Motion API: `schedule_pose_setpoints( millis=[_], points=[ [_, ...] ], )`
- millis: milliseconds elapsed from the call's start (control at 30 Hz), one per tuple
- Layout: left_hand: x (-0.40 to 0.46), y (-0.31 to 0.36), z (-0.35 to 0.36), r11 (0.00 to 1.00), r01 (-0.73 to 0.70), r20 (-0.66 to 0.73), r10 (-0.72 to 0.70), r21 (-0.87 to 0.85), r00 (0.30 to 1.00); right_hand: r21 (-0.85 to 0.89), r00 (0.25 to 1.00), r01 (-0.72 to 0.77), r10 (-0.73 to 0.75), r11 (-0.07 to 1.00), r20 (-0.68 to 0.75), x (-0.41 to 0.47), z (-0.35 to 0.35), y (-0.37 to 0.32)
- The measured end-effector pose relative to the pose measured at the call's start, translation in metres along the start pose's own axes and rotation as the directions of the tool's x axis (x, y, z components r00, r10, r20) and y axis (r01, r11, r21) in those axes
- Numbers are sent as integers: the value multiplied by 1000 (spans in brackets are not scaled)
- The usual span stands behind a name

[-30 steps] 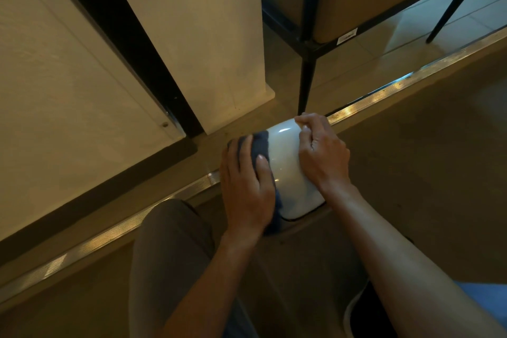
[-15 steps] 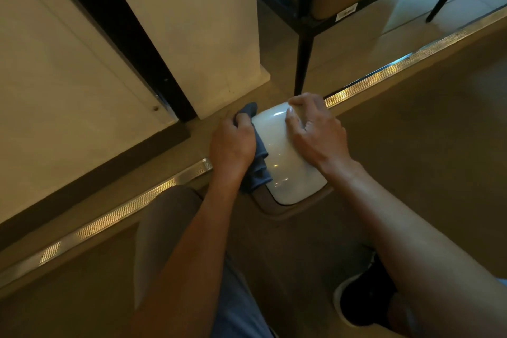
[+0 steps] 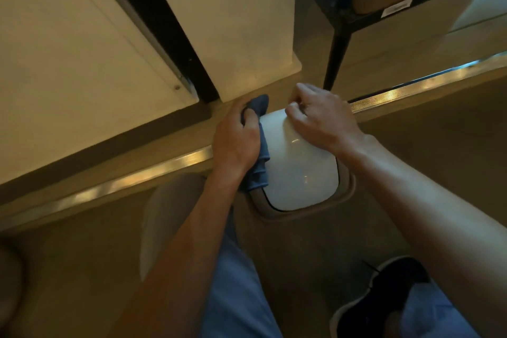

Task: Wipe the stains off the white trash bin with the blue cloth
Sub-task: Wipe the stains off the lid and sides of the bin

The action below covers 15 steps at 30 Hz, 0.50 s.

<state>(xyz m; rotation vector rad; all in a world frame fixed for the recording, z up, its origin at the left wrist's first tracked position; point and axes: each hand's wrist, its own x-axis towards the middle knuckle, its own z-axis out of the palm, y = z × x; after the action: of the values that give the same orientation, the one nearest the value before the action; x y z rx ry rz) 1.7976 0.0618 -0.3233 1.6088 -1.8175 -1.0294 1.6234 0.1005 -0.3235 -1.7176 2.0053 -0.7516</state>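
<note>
The white trash bin (image 3: 299,170) stands on the floor in front of me, seen from above, its glossy domed lid set in a beige rim. My left hand (image 3: 236,140) grips the blue cloth (image 3: 259,162) against the bin's left side; the cloth bunches above my fingers and hangs down below my palm. My right hand (image 3: 321,118) rests on the far right part of the lid with curled fingers, holding the bin steady. The bin's body below the lid is hidden.
A white pillar base (image 3: 247,63) and a dark door frame (image 3: 170,35) stand just behind the bin. A black chair leg (image 3: 336,57) is at the back right. A metal threshold strip (image 3: 137,181) crosses the floor. My black shoe (image 3: 384,299) is at lower right.
My left hand has slid with the cloth from the top left of the lid down onto the bin's left side and closed round the cloth. My right hand stayed on the lid's far edge.
</note>
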Motion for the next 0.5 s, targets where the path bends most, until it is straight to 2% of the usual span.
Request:
schedule_pose_setpoints(
  millis=[133,267,400,500],
  points=[
    [-1,1,2,998,-3,-85,8,59,996,-67,998,63,-63,996,3,11,6,0],
    [-4,3,7,987,53,-193,-23,151,981,-145,989,146,-146,979,14,13,4,6],
    [-7,3,9,968,92,-322,-13,232,947,-76,989,141,-136,987,64,15,6,10],
    [-11,6,10,960,114,-407,1,257,913,-79,994,109,-106,991,41,16,8,7]
  ],
)
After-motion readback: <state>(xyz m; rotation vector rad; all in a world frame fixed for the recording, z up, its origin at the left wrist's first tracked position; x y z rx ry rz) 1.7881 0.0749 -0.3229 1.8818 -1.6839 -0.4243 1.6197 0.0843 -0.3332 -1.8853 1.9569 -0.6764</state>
